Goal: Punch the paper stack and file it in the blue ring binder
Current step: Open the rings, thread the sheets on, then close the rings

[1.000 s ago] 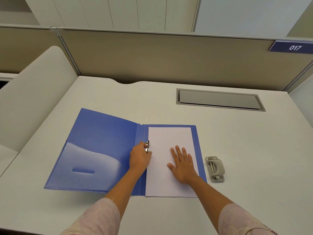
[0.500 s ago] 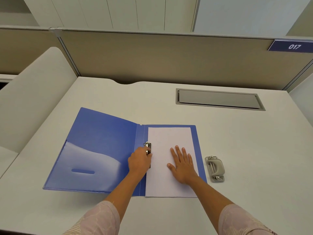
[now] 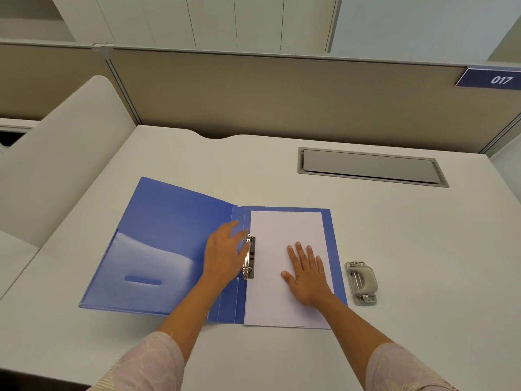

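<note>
The blue ring binder [image 3: 169, 221] lies open on the desk, its front cover spread to the left. The white paper stack [image 3: 282, 230] rests on the right half, its left edge at the metal ring mechanism [image 3: 249, 256], whose rings look closed. My left hand [image 3: 224, 253] hovers just left of the rings with fingers spread, holding nothing. My right hand [image 3: 306, 270] lies flat on the paper, palm down, fingers apart. The grey hole punch [image 3: 361, 282] sits on the desk right of the binder, apart from both hands.
A grey cable hatch [image 3: 369, 166] is set into the desk at the back right. A beige partition [image 3: 282, 97] runs along the far edge, with a label reading 017 [image 3: 499, 79]. A rounded white side panel [image 3: 56, 153] stands to the left.
My left hand was closed on the ring mechanism; it has since let go, slid left and spread its fingers. The right hand stayed flat on the paper.
</note>
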